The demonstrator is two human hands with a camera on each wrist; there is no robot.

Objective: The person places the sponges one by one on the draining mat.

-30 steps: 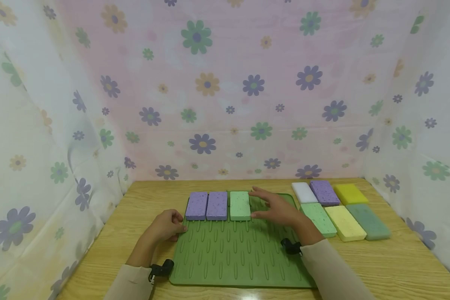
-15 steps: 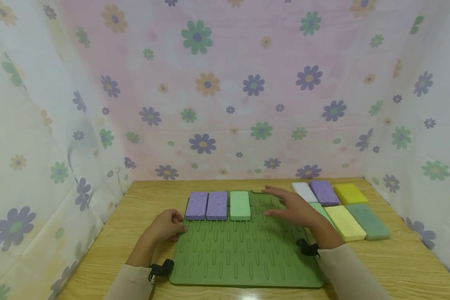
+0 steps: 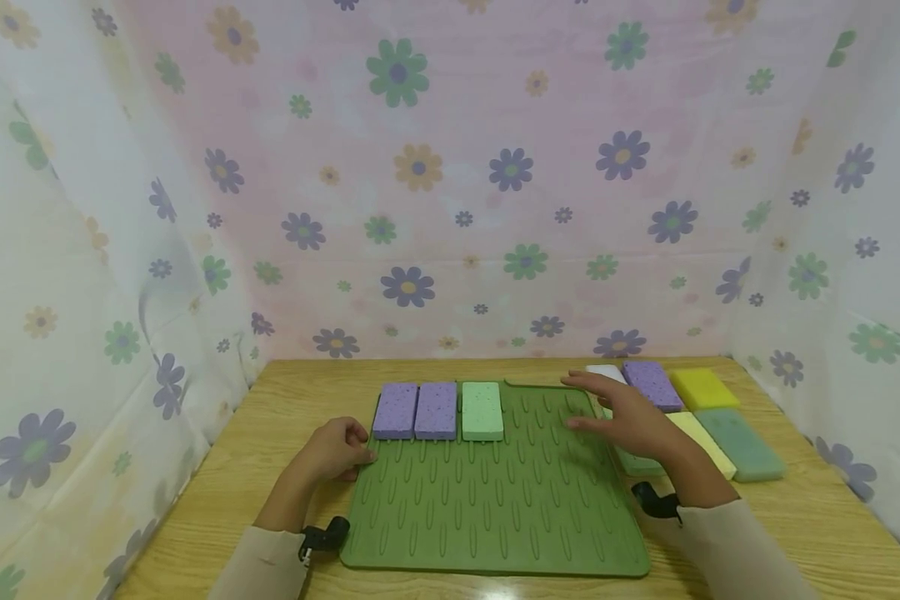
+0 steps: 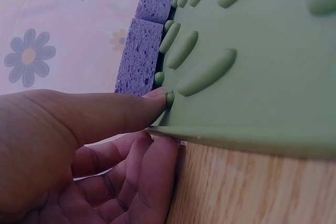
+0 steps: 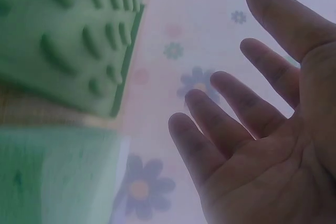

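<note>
A green ribbed mat (image 3: 495, 533) lies on the table. Two purple sponges (image 3: 396, 412) and one mint green sponge (image 3: 482, 412) sit in a row along its far left part. My left hand (image 3: 335, 450) pinches the mat's left edge, thumb (image 4: 115, 109) on top beside the nearest purple sponge and fingers curled below the rim. Over the mat's right edge hovers my right hand (image 3: 630, 421), fingers spread and holding nothing; the right wrist view shows its bare palm (image 5: 262, 177). Beneath it, another light green sponge (image 3: 640, 464) is partly covered.
Right of the mat are a white sponge (image 3: 606, 373), a purple sponge (image 3: 651, 386), a yellow sponge (image 3: 705, 389), a pale yellow sponge (image 3: 701, 437) and a grey-green sponge (image 3: 741, 446). A flowered cloth (image 3: 450, 250) encloses the wooden table (image 3: 232, 467) at back and sides.
My right hand has moved right, away from the mint green sponge on the mat, toward the sponges at the right. The left hand has stayed at the mat's edge.
</note>
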